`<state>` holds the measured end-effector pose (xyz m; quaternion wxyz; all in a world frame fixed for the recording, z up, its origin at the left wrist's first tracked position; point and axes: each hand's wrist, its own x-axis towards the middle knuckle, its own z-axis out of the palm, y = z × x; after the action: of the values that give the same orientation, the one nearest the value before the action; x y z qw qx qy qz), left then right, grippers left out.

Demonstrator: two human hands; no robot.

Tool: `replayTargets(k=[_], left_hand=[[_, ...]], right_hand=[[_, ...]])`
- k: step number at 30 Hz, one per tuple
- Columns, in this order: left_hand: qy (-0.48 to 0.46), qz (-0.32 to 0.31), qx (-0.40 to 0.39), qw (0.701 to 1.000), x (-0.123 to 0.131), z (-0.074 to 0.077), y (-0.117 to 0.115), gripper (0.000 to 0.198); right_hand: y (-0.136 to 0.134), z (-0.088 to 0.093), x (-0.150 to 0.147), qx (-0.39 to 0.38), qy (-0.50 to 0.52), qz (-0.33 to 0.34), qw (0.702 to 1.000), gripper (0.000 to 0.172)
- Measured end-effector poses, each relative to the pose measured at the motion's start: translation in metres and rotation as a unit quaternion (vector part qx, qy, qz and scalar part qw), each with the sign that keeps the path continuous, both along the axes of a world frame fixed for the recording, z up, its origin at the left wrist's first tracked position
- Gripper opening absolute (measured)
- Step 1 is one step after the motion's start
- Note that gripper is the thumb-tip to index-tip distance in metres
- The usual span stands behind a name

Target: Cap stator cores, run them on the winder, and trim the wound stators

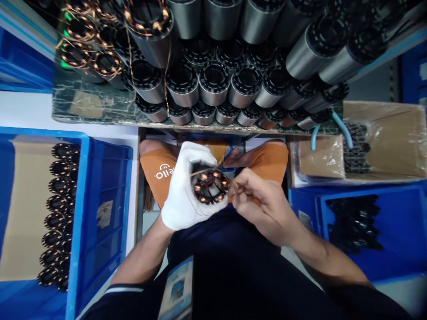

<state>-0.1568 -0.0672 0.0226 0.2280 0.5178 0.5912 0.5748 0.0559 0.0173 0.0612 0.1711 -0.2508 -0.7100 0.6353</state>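
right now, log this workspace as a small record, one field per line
left hand: white glove, curled around a copper-wound cylinder
right hand: bare, fingers curled at the cylinder's right edge; exact grip unclear
worktop: rows of metal cylinders with black ends; copper-wound pieces toward the left; light-blue handles at the right edge
left side: blue bin with copper-wound parts
right side: cardboard box; another blue bin with black parts

Metal cylinders [213,94] on marbled bench [115,110]
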Motion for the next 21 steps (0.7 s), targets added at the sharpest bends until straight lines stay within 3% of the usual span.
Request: replayTargets(k=[3,5,6,8,10,12,14,17,19,21], left_hand=[[-0.047,-0.053,0.004,0.997,0.005,0.007,-0.015,0.065],[-0.187,-0.087,-0.065,0.976,0.012,0.012,-0.022,0.058],[-0.288,-0.105,-0.106,0.946,0.016,0.014,-0.024,0.056],[-0.485,-0.118,-0.177,0.849,0.025,0.014,-0.022,0.063],[-0.612,-0.098,-0.198,0.759,0.032,0.012,-0.015,0.065],[-0.672,-0.082,-0.175,0.715,0.037,0.008,-0.009,0.056],[-0.68,-0.074,-0.152,0.713,0.04,0.003,-0.005,0.049],[-0.609,-0.065,-0.2,0.765,0.039,-0.006,-0.009,0.043],[-0.558,-0.071,-0.249,0.788,0.038,-0.012,-0.014,0.046],[-0.551,-0.061,-0.254,0.793,0.036,-0.018,-0.016,0.052]], right_hand=[[0.002,-0.008,-0.008,-0.076,0.053,0.016,0.996,0.044],[-0.005,-0.018,-0.008,-0.115,0.098,0.022,0.988,0.046],[-0.009,-0.022,-0.007,-0.124,0.103,0.025,0.987,0.046],[-0.015,-0.028,-0.003,-0.114,0.083,0.03,0.989,0.045],[-0.015,-0.027,0.0,-0.054,0.056,0.035,0.996,0.042],[-0.011,-0.02,0.0,0.036,0.046,0.025,0.998,0.037],[-0.006,-0.012,-0.001,0.11,0.071,-0.005,0.991,0.032],[-0.003,-0.006,-0.01,0.106,0.153,-0.029,0.982,0.028],[-0.005,-0.01,-0.018,0.078,0.178,-0.002,0.981,0.029],[-0.012,-0.02,-0.023,0.078,0.16,0.042,0.983,0.031]])
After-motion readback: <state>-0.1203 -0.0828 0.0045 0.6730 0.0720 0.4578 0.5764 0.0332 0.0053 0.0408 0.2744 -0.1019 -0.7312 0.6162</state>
